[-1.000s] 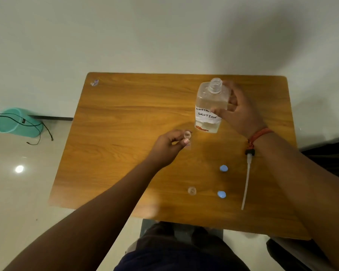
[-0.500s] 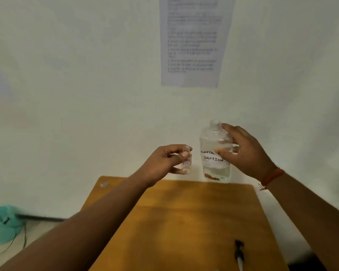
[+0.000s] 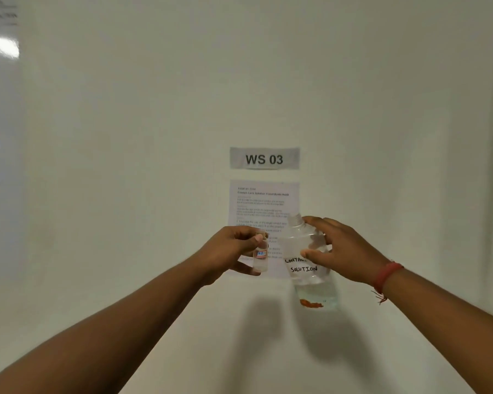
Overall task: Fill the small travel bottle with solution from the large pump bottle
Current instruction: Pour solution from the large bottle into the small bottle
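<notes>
Left hand [image 3: 229, 251] fingers and thumb pinch the small clear plastic travel bottle [image 3: 260, 255], upright, mouth uncapped; right hand [image 3: 343, 251] fingers wrap the shoulder of the large clear bottle with the handwritten "CONTACT SOLUTION" label [image 3: 310, 263], pump off, neck open, tilted slightly toward the small one. Both bottles have risen off the wooden table, now out of view, to eye level before the white wall's "WS 03" sign [image 3: 264, 158] and printed sheet [image 3: 264, 206]. Necks just beside each other, not touching: likely lined up for pouring, nothing flowing yet.
</notes>
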